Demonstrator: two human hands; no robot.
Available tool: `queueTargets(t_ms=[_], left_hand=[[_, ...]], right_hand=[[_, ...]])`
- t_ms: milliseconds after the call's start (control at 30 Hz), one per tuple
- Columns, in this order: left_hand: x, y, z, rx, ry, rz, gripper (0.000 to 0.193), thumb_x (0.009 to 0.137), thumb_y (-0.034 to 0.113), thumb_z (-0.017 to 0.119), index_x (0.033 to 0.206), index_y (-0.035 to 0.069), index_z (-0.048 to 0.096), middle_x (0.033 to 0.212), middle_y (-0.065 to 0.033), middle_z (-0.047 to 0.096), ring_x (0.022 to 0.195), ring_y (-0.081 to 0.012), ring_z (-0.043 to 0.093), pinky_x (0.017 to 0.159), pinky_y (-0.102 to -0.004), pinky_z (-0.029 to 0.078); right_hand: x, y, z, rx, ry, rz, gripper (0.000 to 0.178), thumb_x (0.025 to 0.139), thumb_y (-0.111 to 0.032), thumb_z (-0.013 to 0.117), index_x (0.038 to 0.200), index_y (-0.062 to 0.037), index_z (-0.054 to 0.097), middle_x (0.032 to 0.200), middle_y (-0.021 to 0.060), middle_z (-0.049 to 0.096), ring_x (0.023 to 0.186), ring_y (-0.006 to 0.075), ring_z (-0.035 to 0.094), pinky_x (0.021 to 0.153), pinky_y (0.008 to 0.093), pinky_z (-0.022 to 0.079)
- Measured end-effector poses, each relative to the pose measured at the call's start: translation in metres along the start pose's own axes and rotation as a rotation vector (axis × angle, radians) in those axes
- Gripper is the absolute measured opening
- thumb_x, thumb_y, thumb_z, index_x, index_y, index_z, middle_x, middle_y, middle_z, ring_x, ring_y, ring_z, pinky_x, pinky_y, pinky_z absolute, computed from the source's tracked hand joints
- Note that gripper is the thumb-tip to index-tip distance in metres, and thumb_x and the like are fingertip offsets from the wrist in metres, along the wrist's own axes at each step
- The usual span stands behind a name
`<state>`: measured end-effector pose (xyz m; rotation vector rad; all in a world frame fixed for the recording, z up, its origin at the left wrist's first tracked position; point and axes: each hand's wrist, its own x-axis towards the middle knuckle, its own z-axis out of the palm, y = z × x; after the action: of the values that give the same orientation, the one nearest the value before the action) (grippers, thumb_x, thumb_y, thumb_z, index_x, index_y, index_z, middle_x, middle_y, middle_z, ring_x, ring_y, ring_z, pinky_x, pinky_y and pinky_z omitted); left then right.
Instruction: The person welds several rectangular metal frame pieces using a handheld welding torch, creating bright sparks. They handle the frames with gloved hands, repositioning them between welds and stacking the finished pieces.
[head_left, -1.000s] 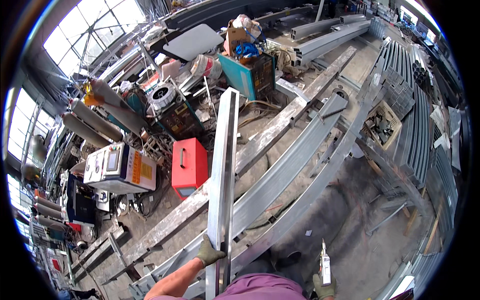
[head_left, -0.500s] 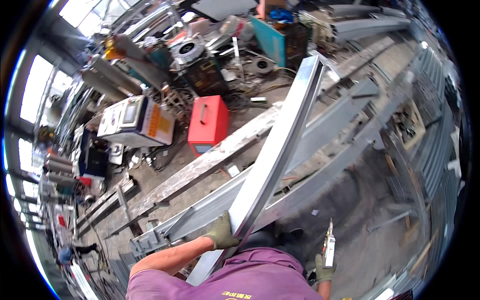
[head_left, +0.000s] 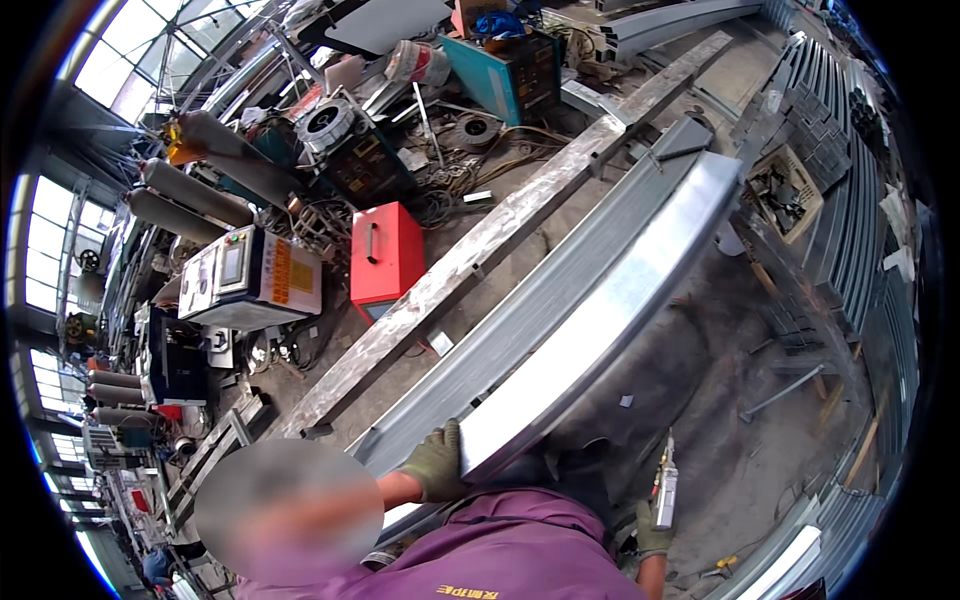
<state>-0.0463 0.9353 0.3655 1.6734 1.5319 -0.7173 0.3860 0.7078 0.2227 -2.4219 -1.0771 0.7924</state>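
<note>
A long, shiny steel beam (head_left: 600, 345) slants from in front of my body toward the far right. My left hand (head_left: 437, 465), in a green-grey work glove, grips the near part of its left edge with bent fingers. Low at the right, my gloved right hand (head_left: 655, 530) is closed around a white hand-held welding gun (head_left: 665, 495). Its thin metal tip points away from me, apart from the beam. Left of the shiny beam and nearly parallel lies a grey steel channel (head_left: 540, 300). A grey blur covers part of my left arm.
A rusty-white support beam (head_left: 500, 245) runs along the floor farther left. Beyond it stand a red metal box (head_left: 390, 255), a white machine cabinet (head_left: 250, 275) and gas cylinders (head_left: 195, 195). At the right are a crate of metal pieces (head_left: 785, 195) and stacked ribbed steel profiles (head_left: 850, 190).
The shiny beam's far end has swung right and down, bringing it nearly parallel to the grey channel. My left hand stays on its edge. The right hand still holds the welding gun; my view has shifted.
</note>
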Motion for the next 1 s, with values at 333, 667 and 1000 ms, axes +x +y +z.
queueTargets(t_ms=[333,667,1000], left_hand=[[0.042,-0.003,-0.013,0.247,0.088,0.127,0.122,0.078,0.045,0.086,0.162,-0.011,0.017,0.144,-0.0367,0.050,0.130,-0.0474,0.057,0.107,-0.0509,0.049],[0.119,-0.031,-0.023,0.502,0.044,0.259,0.126,0.072,0.036,0.088,0.160,-0.015,0.014,0.144,-0.0378,0.050,0.132,-0.0482,0.056,0.109,-0.0511,0.049],[0.178,-0.043,-0.059,0.649,-0.059,0.315,0.138,0.064,0.040,0.095,0.162,-0.009,0.010,0.144,-0.0344,0.052,0.129,-0.0468,0.059,0.105,-0.0495,0.053]], right_hand=[[-0.021,0.009,-0.008,0.166,0.103,0.037,0.025,0.083,-0.021,0.084,0.098,-0.0027,0.074,0.085,0.0090,0.075,0.077,0.0241,0.074,0.074,0.0403,0.059],[-0.046,-0.001,-0.019,0.131,0.164,0.132,0.028,0.083,-0.023,0.084,0.100,-0.0047,0.074,0.087,0.0091,0.076,0.080,0.0228,0.075,0.077,0.0380,0.060],[-0.066,0.008,-0.008,0.218,0.137,0.278,0.035,0.082,-0.027,0.086,0.108,-0.0063,0.076,0.091,0.0097,0.078,0.085,0.0241,0.077,0.079,0.0375,0.061]])
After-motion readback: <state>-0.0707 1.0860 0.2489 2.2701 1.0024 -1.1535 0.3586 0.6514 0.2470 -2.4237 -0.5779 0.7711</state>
